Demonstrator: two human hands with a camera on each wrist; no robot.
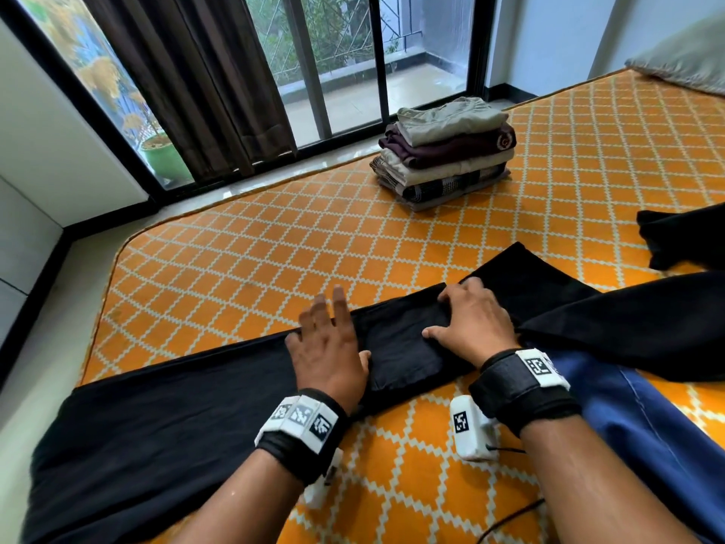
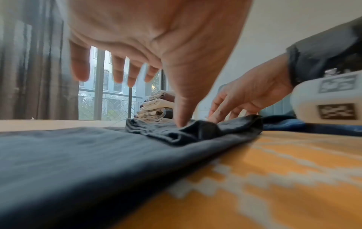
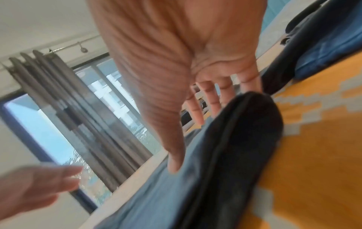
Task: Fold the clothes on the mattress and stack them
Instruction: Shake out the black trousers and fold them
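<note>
A long black garment (image 1: pixel 176 406) lies across the orange patterned mattress (image 1: pixel 235 261), with one end folded over near its middle (image 1: pixel 404 347). My left hand (image 1: pixel 329 347) hovers at the fold's left side, fingers straight and lifted, and its thumb (image 2: pixel 182 122) presses the fold. On the fold's right side rests my right hand (image 1: pixel 474 327), its fingers (image 3: pixel 211 99) reaching straight down onto the far edge of the cloth (image 3: pixel 225 155). A stack of folded clothes (image 1: pixel 445 151) stands further back near the mattress edge.
A blue garment (image 1: pixel 635 426) and more black cloth (image 1: pixel 627 327) lie to the right, with another dark piece (image 1: pixel 682 237) beyond. A grey pillow (image 1: pixel 686 56) sits at the far right corner. The curtained window (image 1: pixel 188 72) and the floor border the mattress's far and left edges.
</note>
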